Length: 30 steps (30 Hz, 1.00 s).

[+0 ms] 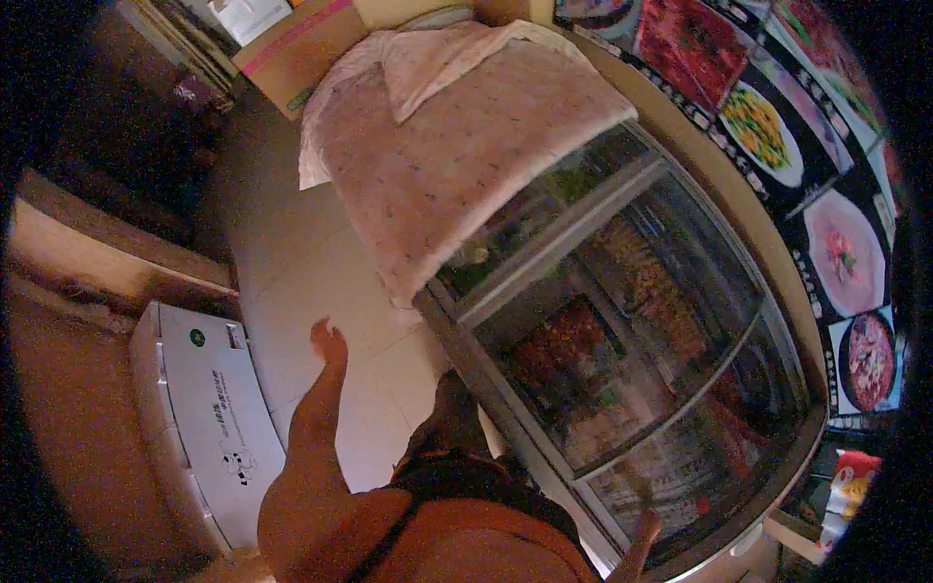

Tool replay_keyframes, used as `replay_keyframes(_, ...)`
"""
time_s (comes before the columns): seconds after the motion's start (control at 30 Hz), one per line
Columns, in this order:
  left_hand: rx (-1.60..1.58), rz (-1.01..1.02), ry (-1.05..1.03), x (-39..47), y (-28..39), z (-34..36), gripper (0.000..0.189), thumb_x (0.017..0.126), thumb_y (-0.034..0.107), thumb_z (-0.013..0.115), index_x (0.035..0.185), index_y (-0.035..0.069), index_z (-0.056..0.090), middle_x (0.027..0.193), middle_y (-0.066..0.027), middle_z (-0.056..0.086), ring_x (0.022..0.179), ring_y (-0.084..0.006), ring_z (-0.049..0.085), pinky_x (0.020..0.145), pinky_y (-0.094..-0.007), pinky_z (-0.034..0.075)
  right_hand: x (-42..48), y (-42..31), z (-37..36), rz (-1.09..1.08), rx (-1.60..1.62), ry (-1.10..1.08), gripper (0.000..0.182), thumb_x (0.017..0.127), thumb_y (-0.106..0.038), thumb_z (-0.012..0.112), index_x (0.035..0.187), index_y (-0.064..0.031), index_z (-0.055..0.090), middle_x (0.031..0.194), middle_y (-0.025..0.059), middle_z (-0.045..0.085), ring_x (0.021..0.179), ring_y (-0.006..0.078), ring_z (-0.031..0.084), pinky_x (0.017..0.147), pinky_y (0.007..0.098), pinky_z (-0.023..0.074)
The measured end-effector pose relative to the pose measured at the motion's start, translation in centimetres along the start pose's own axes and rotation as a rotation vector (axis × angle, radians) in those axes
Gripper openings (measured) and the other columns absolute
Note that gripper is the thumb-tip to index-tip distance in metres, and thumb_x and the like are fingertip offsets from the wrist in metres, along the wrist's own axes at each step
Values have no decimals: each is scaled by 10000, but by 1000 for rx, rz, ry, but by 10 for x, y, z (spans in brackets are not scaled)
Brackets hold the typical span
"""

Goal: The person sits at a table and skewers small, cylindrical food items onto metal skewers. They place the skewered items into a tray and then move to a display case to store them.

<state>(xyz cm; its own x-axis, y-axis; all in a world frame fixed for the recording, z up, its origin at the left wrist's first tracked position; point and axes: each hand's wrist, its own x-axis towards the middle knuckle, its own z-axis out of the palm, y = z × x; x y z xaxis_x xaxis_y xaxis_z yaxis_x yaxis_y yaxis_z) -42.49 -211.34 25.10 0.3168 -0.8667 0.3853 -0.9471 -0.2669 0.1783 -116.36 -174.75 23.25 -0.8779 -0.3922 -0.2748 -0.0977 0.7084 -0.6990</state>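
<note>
My left hand (328, 341) hangs over the tiled floor, fingers apart and holding nothing. At the lower right, my right hand (647, 526) is at the near end of a glass-topped display freezer (539, 444); its fingers are blurred, and whether it touches the glass cannot be told. Under the sliding glass lid (656, 291) lie packed foods, some reddish, sorted in sections. A pink quilted blanket (466, 153) covers the far part of the freezer, one corner folded back.
A white carton (211, 408) bearing writing stands at the left beside a wooden piece of furniture (109, 240). Cardboard boxes (299, 51) are at the top. Food pictures (845, 251) line the wall at right, above a red and yellow packet (849, 492). Tiled floor (291, 240) shows between.
</note>
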Motion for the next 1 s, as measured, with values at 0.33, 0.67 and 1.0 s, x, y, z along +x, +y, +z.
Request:
replay_keyframes(0.33,-427,398,-93,324,189,166,259,757,92,600,1010,49,629,1195,-196,540,1125,-374,477,946,-450,392,-172,-117,129,272,14,-444,83,829,-180,526,822,-98,536,828,67,513,737,201,482,654,377,381)
replay_keyframes(0.67,-171,741,-377,488,305,250,252,780,121,596,1011,20,613,1098,-158,546,1016,-306,485,871,-402,404,-376,7,9,717,154,158,183,796,-120,569,617,-93,546,590,53,528,511,171,500,478,315,431)
replay_keyframes(1.0,-611,954,-314,563,406,179,234,792,133,602,975,-13,594,921,-89,588,831,-205,530,753,-321,442,-304,-241,160,-16,-620,-206,307,893,-282,482,1102,-77,574,1101,121,594,997,308,570,844,420,476)
